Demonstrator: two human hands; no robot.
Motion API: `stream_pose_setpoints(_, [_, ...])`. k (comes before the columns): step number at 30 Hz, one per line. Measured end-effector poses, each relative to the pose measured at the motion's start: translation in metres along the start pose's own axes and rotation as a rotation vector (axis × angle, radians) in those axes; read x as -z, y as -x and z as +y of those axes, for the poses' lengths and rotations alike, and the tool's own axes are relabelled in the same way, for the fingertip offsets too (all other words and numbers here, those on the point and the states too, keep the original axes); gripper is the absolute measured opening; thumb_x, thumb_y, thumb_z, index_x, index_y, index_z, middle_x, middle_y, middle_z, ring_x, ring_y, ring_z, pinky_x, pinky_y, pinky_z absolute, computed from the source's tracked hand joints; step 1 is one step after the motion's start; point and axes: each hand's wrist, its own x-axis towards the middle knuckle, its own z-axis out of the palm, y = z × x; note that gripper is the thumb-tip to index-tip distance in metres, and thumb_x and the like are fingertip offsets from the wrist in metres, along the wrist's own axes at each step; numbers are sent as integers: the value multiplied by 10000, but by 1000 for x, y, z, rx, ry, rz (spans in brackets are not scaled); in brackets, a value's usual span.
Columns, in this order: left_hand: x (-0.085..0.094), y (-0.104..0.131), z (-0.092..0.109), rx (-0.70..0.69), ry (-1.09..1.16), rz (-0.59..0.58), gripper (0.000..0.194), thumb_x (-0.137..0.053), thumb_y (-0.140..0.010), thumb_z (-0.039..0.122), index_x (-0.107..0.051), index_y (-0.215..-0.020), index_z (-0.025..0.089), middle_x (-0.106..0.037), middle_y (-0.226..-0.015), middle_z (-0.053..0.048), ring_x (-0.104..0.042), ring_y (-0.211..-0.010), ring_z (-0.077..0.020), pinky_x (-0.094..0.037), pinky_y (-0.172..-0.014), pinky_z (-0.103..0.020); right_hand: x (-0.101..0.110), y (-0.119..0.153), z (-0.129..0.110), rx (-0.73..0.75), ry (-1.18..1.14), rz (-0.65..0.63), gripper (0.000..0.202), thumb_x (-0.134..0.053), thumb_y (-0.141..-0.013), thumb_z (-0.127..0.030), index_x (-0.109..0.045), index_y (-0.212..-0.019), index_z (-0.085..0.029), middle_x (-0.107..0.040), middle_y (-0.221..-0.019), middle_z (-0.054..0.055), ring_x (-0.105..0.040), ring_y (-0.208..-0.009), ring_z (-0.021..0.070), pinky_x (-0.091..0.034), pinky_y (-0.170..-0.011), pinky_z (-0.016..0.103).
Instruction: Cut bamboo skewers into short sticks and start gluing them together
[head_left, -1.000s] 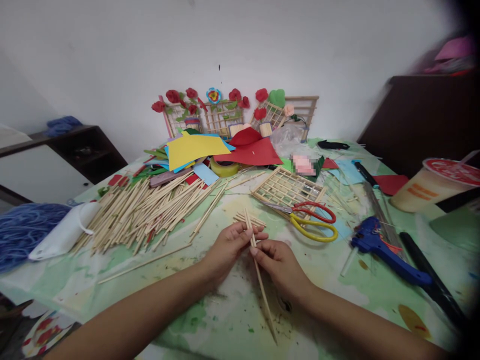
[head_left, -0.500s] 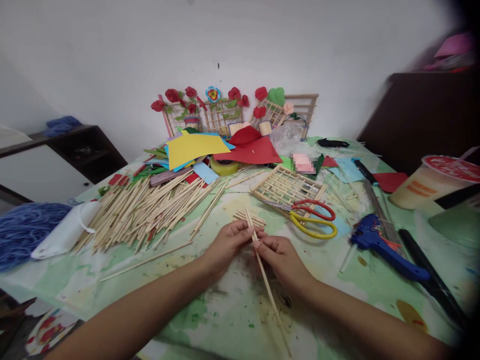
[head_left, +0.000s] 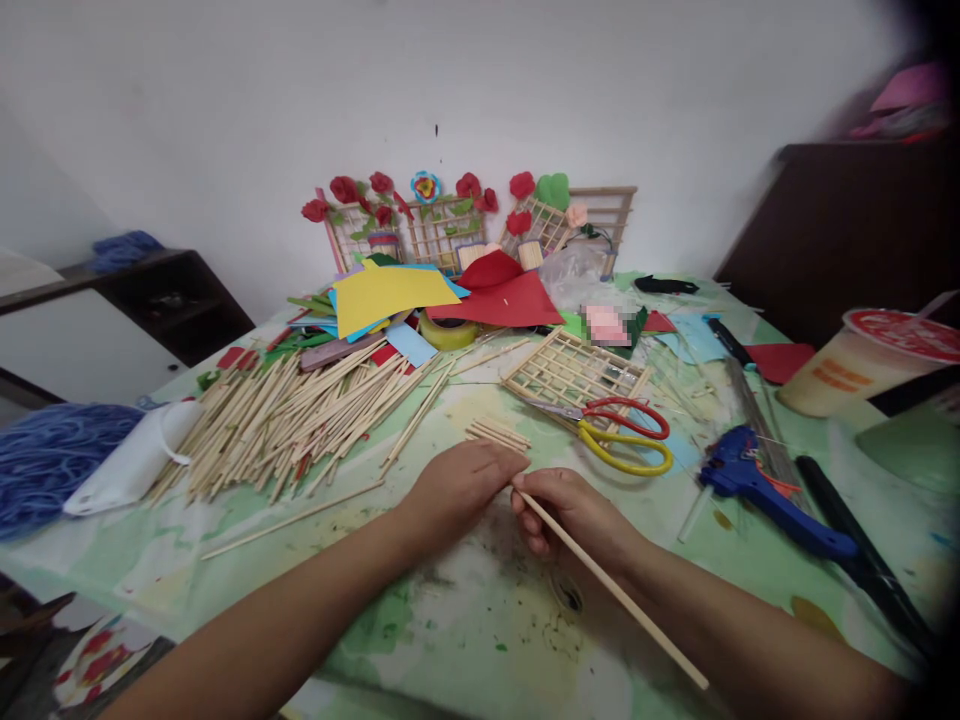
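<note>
My right hand [head_left: 574,510] is closed round a thin wooden stick [head_left: 615,592], pinched near its upper end between thumb and finger. The stick slants down to the right across my wrist and forearm. My left hand [head_left: 469,490] is beside it, back of the hand up and fingers curled over. Its fingertips meet the right hand near the stick's end, and what they grip is hidden. Just beyond the left hand lies a row of short cut sticks [head_left: 499,434]. A stick lattice [head_left: 566,365] with red-and-yellow-handled scissors [head_left: 626,430] on it is farther back.
A pile of loose sticks [head_left: 300,420], blue yarn [head_left: 60,465] and a white holder [head_left: 135,455] are on the left. Coloured sheets [head_left: 397,298] and a tape roll [head_left: 448,332] lie behind. A blue glue gun [head_left: 772,500], a black-handled tool [head_left: 855,550] and a drink cup [head_left: 862,365] stand right.
The long stick has swung so that its lower end points farther right. My left hand has turned over, hiding its fingers. Two sticks showed together earlier; one shows now.
</note>
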Motion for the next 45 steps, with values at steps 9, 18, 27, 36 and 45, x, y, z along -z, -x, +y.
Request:
stream_pose_setpoints(9, [-11, -3, 5, 798, 1228, 242, 153, -561, -836, 287, -587, -832, 137, -649, -794, -46, -630, -718, -138, -508, -711, -266, 13, -4, 2, 621, 622, 177, 299, -509, -830, -431, -551, -682, -174, -522, -582, -2, -465, -557, 118, -353, -553, 252])
stream_pose_setpoints(18, [-12, -3, 4, 965, 1545, 281, 99, -613, -808, 200, -587, -827, 106, -656, -824, -71, -649, -693, -127, -538, -668, -242, 28, -10, 9, 1117, 1513, 131, 237, -549, -834, -392, -612, -819, -164, -590, -712, 63, -505, -672, 179, -346, -611, 295])
stream_pose_setpoints(27, [-10, -5, 10, 1002, 1543, 258, 94, -616, -802, 189, -566, -827, 113, -655, -806, -71, -639, -640, -123, -538, -601, -238, 29, -13, 13, 1088, 1465, 128, 265, -527, -851, -418, -626, -748, -195, -586, -676, 54, -500, -647, 168, -324, -608, 295])
stream_pose_setpoints(36, [-12, -6, 8, 1023, 1562, 270, 85, -623, -796, 166, -570, -822, 103, -661, -772, -68, -636, -625, -118, -532, -597, -223, 28, -14, 14, 1199, 1580, 125, 295, -495, -870, -417, -605, -762, -165, -594, -667, 55, -499, -644, 171, -322, -600, 301])
stream_pose_setpoints(45, [-11, -7, -4, 933, 1520, 330, 115, -646, -789, 211, -620, -832, 107, -676, -799, -68, -651, -697, -117, -533, -705, -235, 48, 7, -21, 1071, 1777, 348, 260, -487, -841, -363, -603, -915, -143, -606, -865, 127, -534, -817, 242, -404, -718, 356])
